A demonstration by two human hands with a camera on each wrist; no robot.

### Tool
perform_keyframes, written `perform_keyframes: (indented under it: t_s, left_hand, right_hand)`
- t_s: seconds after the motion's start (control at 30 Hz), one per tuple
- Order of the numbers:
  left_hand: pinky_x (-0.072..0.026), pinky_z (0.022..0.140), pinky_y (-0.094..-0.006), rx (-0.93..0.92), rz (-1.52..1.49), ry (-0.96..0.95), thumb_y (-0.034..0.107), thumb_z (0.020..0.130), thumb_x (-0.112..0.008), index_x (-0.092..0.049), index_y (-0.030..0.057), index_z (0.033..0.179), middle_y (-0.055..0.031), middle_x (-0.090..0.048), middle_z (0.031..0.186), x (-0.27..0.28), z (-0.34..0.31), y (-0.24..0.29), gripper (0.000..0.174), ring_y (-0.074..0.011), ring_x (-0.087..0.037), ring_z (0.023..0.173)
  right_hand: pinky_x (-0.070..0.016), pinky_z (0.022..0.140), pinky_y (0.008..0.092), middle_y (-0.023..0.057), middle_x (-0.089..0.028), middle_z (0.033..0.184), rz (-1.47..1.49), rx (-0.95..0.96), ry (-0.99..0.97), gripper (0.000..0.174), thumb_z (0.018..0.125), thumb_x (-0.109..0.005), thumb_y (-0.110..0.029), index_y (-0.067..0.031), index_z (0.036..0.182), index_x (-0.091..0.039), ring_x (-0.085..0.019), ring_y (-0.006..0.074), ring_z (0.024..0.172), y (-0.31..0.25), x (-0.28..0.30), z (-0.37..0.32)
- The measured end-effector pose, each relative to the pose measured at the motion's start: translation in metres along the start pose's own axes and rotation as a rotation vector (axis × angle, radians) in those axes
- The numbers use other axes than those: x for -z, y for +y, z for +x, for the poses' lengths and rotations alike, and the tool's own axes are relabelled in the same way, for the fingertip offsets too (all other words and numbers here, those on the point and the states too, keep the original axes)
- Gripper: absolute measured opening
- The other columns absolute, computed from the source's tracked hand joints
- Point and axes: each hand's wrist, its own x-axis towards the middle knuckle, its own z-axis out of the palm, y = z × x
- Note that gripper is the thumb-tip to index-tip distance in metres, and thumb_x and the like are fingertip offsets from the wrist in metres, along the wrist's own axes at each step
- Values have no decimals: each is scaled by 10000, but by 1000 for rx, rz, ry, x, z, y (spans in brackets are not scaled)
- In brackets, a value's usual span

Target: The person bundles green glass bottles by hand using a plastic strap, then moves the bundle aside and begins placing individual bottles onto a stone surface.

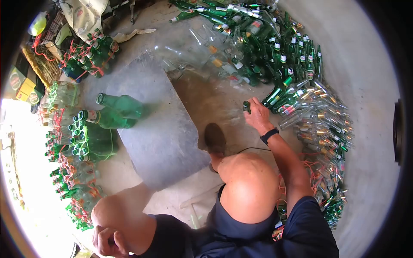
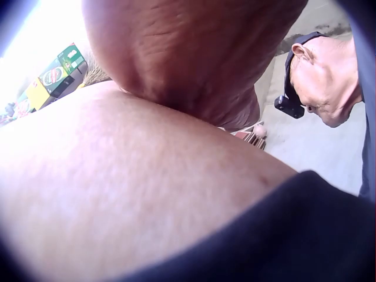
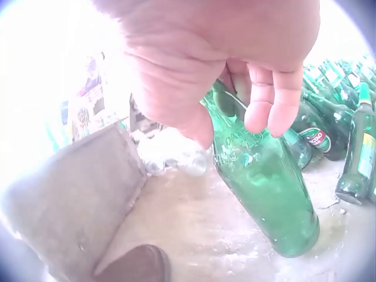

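In the right wrist view, the right hand grips a green glass bottle by its neck, fingers and thumb around it, the base tilted down to the right. The head view has this right hand beside the bottle pile, with the held bottle's mouth at its fingers. The left hand rests on the left knee, loosely curled and holding nothing. From the left wrist, that hand appears against bare skin. Several green bottles are at the grey board's left side, necks leftward.
Green and clear bottles are heaped along the curved right side. Tied bundles of bottles line the left, with another bundle at upper left. The grey board lies between the legs, near a shoe.
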Motion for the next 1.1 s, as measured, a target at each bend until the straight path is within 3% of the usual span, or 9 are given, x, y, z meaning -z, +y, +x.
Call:
perform_keyframes:
  t_s: [0.17, 0.23, 0.3, 0.43, 0.5, 0.77, 0.83, 1.0, 1.1]
  left_hand:
    - [-410, 571, -380, -2, 0, 35, 220, 940, -719, -647, -4, 802, -101, -571, 679, -6, 0, 5, 272, -245, -569, 614]
    - [-402, 567, -374, -44, 7, 31, 192, 879, -761, -653, 1, 806, -91, -565, 676, -3, -2, 6, 232, -248, -555, 594]
    - [-394, 564, -361, -58, 16, 44, 166, 818, -792, -660, 13, 802, -78, -552, 662, -4, -5, 3, 202, -241, -539, 571]
    - [-367, 516, -336, -84, -33, 53, 127, 769, -800, -663, 26, 784, -53, -522, 623, -5, 11, 15, 171, -201, -495, 508]
    - [-359, 498, -327, -78, -75, 74, 114, 755, -802, -663, 30, 777, -44, -512, 610, -3, 2, 10, 164, -187, -483, 487]
    - [-367, 476, -326, -128, -96, 129, 114, 721, -823, -668, 47, 753, -32, -497, 595, -1, -2, 3, 172, -179, -486, 470]
    - [-472, 505, -364, -82, -52, 91, 170, 686, -873, -681, 100, 737, -38, -597, 646, 2, -5, 2, 211, -227, -630, 547]
    - [-473, 500, -359, -73, -67, 114, 176, 681, -881, -683, 115, 736, -24, -605, 640, 5, -9, -2, 214, -219, -626, 537]
    - [-476, 497, -350, -71, -78, 127, 178, 676, -885, -684, 121, 733, -15, -618, 641, 6, -12, -3, 217, -211, -633, 535]
  right_hand:
    - [-577, 812, 496, 136, -675, 1046, 217, -6, 163, 344, 782, -823, -168, -60, 1076, -681, -699, 408, 975, -7, 40, -18]
    - [-583, 815, 469, 138, -696, 1020, 288, 160, 255, 334, 772, -845, -158, -55, 1059, -708, -714, 388, 939, -12, 52, -20]
    - [-588, 814, 424, 127, -711, 999, 453, 52, 196, 332, 767, -879, -152, -53, 1042, -722, -727, 339, 902, -28, 68, -19]
    - [-571, 767, 298, 52, -706, 984, 712, 147, 148, 347, 811, -877, -78, -25, 1110, -709, -674, 126, 852, -76, 105, -5]
    - [-567, 758, 279, 48, -706, 997, 639, 295, 104, 347, 823, -868, -78, -15, 1125, -709, -668, 116, 849, -136, 146, 4]
    - [-570, 738, 292, 19, -730, 925, 784, 412, -110, 355, 810, -884, -120, -33, 1116, -726, -661, 98, 784, -236, 144, 40]
    - [-570, 739, 286, 23, -736, 914, 731, 512, -217, 345, 810, -886, -143, -36, 1099, -731, -672, 91, 802, -268, 147, 43]
    - [-597, 802, 375, 108, -768, 897, 604, 565, -246, 376, 754, -890, -196, -31, 1046, -722, -732, 222, 805, -320, 135, 51]
    - [-596, 799, 380, 104, -772, 891, 619, 550, -243, 346, 760, -882, -200, -33, 1015, -719, -743, 233, 816, -330, 125, 58]
